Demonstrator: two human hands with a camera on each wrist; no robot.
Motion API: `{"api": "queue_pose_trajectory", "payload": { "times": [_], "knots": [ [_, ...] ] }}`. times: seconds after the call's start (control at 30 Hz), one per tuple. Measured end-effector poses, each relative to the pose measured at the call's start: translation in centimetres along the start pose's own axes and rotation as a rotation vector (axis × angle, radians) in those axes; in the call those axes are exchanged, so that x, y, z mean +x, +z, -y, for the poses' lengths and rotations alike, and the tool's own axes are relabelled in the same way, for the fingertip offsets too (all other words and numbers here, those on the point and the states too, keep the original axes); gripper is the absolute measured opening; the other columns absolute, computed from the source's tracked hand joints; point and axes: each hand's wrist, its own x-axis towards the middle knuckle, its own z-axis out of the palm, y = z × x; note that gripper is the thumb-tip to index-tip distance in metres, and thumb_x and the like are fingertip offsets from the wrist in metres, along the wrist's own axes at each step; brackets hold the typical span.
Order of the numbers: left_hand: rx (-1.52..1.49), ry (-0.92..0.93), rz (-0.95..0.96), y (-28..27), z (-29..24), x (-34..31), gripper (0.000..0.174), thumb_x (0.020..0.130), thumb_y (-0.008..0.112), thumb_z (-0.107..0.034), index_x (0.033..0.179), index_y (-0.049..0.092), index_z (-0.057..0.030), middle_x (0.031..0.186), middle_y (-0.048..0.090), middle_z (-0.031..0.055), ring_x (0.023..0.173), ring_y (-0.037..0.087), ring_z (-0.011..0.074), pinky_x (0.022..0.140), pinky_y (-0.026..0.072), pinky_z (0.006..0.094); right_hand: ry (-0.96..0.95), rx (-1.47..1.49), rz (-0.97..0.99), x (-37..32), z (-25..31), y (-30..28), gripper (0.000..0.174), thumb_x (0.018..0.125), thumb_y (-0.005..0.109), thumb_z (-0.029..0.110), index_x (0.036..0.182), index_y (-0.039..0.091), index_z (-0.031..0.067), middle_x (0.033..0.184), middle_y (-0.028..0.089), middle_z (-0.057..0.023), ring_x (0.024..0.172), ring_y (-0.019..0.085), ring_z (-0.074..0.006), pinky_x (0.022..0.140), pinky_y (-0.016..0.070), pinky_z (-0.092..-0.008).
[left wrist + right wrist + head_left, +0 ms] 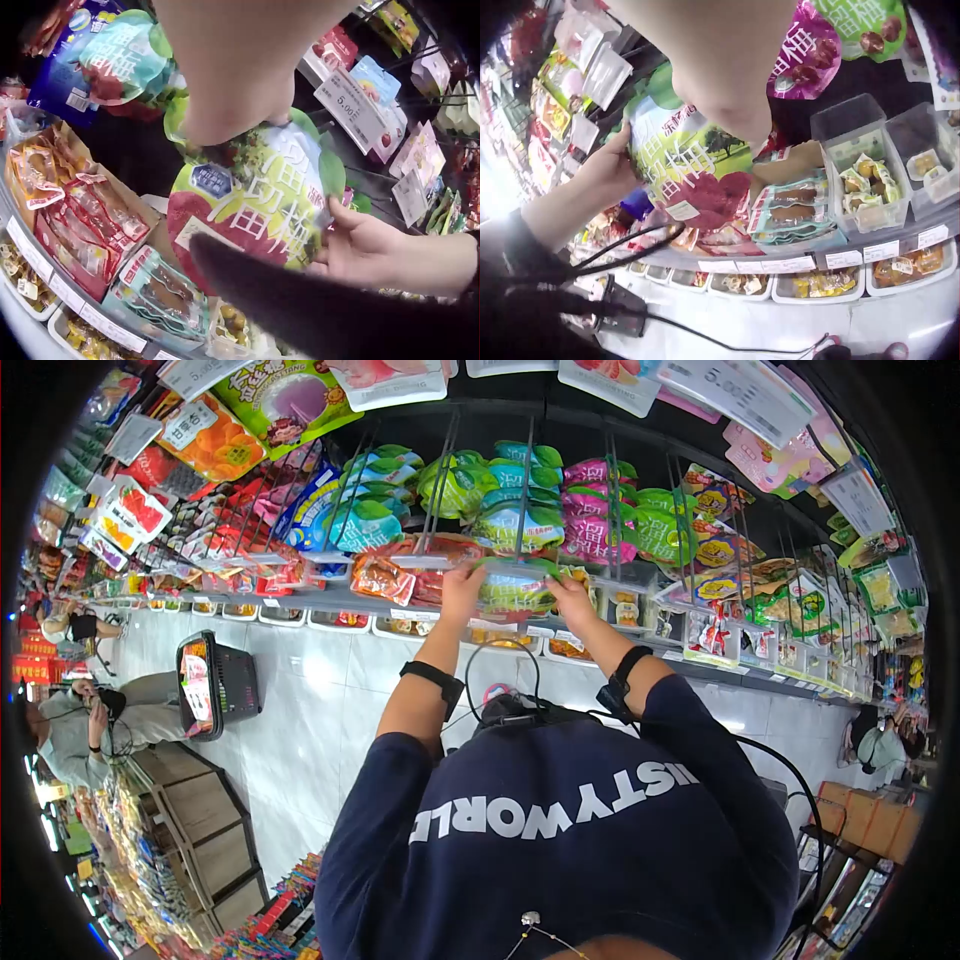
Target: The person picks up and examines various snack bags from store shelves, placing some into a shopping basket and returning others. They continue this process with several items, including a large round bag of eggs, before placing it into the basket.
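A green and pink bag of plum snacks (515,594) is held up in front of the shelf, its printed face showing in both wrist views. My left hand (461,592) grips one side edge of the bag, and my right hand (572,603) pinches the opposite edge. In the left wrist view the right hand's thumb (341,212) lies on the bag's front near its edge. Behind and above it hang similar bags in teal (525,470), pink (592,510) and green (665,525) on metal hooks.
Beside the bag on the shelf are a carton of red-wrapped snacks (97,232), teal-edged packs (791,206) and a clear bin of small packets (866,184). White tubs (817,285) line the lower level. At left a person (100,730) stands near a black shopping basket (235,685).
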Motion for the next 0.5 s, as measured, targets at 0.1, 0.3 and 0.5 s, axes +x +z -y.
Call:
{"api": "queue_pose_trajectory", "payload": {
  "times": [0.1, 0.3, 0.5],
  "knots": [
    [0.134, 0.194, 0.038, 0.5, -1.6, 0.9, 0.015, 0.076, 0.055, -0.009, 0.089, 0.059, -0.0022, 0.078, 0.056, 0.003, 0.071, 0.049, 0.0087, 0.06, 0.0393, 0.0219, 0.012, -0.026, -0.051, 0.1, 1.1, -0.7, 0.026, 0.082, 0.051, 0.024, 0.102, 0.054, 0.0073, 0.078, 0.053, 0.0015, 0.069, 0.045, -0.0074, 0.064, 0.0349, -0.02],
    [-0.017, 0.164, 0.087, 1.7, -3.0, 1.6, 0.013, 0.073, 0.061, -0.009, 0.084, 0.059, -0.0021, 0.075, 0.057, 0.0022, 0.066, 0.049, 0.0078, 0.059, 0.0394, 0.0212, 0.015, -0.045, -0.212, -0.5, 0.8, -2.0, 0.033, 0.079, 0.054, 0.031, 0.097, 0.056, 0.0021, 0.082, 0.056, -0.0048, 0.077, 0.048, -0.0128, 0.071, 0.0373, -0.026],
    [-0.145, 0.072, 0.023, 1.1, -0.6, 4.5, 0.011, 0.073, 0.063, -0.01, 0.075, 0.058, -0.0013, 0.064, 0.053, -0.0023, 0.055, 0.043, 0.0037, 0.05, 0.0346, 0.0183, -0.02, -0.28, -0.157, -1.3, 4.6, 0.3, 0.024, 0.081, 0.054, 0.026, 0.085, 0.059, 0.0031, 0.068, 0.048, -0.001, 0.066, 0.042, -0.0089, 0.061, 0.0359, -0.0252]
  ]
}}
